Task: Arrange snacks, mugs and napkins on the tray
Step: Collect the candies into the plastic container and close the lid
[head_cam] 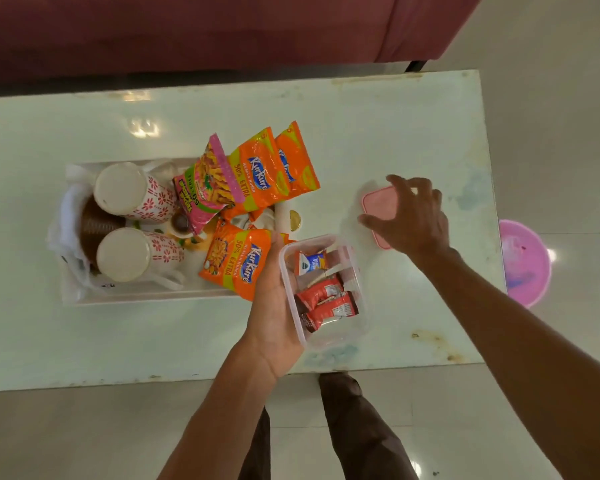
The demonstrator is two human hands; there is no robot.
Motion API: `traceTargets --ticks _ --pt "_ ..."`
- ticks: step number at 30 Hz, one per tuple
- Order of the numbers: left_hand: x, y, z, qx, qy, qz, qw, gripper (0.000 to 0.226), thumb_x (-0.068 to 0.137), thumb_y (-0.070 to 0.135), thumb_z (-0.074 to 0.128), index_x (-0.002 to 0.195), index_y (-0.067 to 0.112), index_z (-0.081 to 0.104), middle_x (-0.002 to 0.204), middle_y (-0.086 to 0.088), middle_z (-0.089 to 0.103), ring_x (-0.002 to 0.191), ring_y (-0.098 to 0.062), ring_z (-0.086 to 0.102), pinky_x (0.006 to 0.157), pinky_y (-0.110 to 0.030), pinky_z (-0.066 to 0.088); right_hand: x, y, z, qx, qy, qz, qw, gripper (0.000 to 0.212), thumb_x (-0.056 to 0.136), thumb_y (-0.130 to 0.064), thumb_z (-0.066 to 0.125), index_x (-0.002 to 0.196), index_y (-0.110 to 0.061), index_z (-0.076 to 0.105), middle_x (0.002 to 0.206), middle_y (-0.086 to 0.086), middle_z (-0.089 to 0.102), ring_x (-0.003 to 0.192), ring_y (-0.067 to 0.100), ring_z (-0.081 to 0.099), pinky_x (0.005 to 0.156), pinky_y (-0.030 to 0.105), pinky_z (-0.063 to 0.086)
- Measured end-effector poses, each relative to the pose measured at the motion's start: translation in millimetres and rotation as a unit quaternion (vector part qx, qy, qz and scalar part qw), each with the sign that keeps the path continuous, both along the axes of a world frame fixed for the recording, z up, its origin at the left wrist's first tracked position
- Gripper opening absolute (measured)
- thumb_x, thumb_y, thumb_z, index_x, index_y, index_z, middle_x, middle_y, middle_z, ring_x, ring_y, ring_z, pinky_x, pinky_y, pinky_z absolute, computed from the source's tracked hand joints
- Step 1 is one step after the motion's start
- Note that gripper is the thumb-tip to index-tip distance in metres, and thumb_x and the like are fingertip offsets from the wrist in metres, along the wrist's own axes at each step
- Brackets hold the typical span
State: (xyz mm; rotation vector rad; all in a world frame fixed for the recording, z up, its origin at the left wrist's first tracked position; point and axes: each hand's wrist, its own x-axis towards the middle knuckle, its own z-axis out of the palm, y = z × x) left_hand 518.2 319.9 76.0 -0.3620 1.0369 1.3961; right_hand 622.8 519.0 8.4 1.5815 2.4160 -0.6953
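Holding a clear plastic container from its left side, your left hand has its thumb along the rim and its fingers hidden underneath, clamped on the box above the near part of the pale table. Inside lie red-wrapped chocolate bars and, beyond them, a small blue-and-orange sachet. Your right hand is spread wide, fingers apart, over a pink lid that lies flat on the table just beyond and to the right of the container; whether the fingertips touch the lid cannot be told. Just left of your left hand sits the white tray. An orange Kurkure packet lies beside your thumb, two more lean at the tray's far end next to a pink snack packet. Farther left, two floral mugs lie on their sides, with white napkins bunched at the tray's left edge. What may be a brown cup sits between the mugs.
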Motion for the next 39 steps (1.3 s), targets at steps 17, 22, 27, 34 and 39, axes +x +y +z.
traceTargets --ticks 17,22,27,34,39 --pt "4.6 4.1 -7.8 -0.024 0.007 0.022 0.999 0.074 0.090 0.063 0.044 0.144 0.013 0.052 0.148 -0.020 0.052 0.129 -0.038 0.054 0.109 -0.056 0.041 13.0 -29.8 73.1 0.012 0.419 -0.302 0.856 0.051 0.072 -0.042 0.082 0.118 -0.025 0.065 0.118 -0.003 0.067 0.101 0.011 0.069 0.086 0.028 0.057" --pt "4.4 17.3 -4.7 -0.039 0.013 0.036 0.998 0.065 0.098 0.058 0.042 0.143 0.010 0.048 0.129 -0.020 0.066 0.112 -0.032 0.067 0.093 -0.048 0.054 18.8 -123.4 128.2 -0.064 0.530 -0.320 0.783 0.054 0.071 -0.027 0.084 0.116 -0.013 0.058 0.124 -0.005 0.066 0.114 0.017 0.066 0.094 0.036 0.055" --pt "11.8 15.1 -5.5 0.000 -0.013 0.052 0.999 0.080 0.089 0.070 0.040 0.147 0.015 0.045 0.149 -0.026 0.046 0.135 -0.045 0.047 0.112 -0.070 0.030 15.0 -181.7 123.7 -0.023 0.387 -0.233 0.892 0.046 0.068 -0.045 0.082 0.104 -0.034 0.056 0.133 -0.010 0.053 0.128 0.010 0.050 0.096 0.025 0.047" --pt "7.3 16.2 -3.6 -0.039 -0.007 0.056 0.998 0.078 0.088 0.072 0.043 0.141 0.016 0.054 0.144 -0.025 0.053 0.135 -0.044 0.048 0.114 -0.063 0.033 11.1 -190.2 113.9 -0.010 0.372 -0.217 0.902 0.063 0.064 -0.035 0.087 0.115 -0.030 0.051 0.129 -0.005 0.046 0.126 0.009 0.047 0.096 0.024 0.046" --pt "-0.6 13.8 6.8 -0.024 -0.024 0.073 0.997 0.069 0.093 0.065 0.042 0.139 0.016 0.057 0.124 -0.015 0.065 0.111 -0.034 0.063 0.090 -0.046 0.053 9.8 -184.1 115.0 -0.124 0.383 -0.238 0.884 0.087 0.060 -0.047 0.089 0.130 -0.043 0.038 0.130 -0.028 0.042 0.125 0.000 0.048 0.093 0.017 0.049"
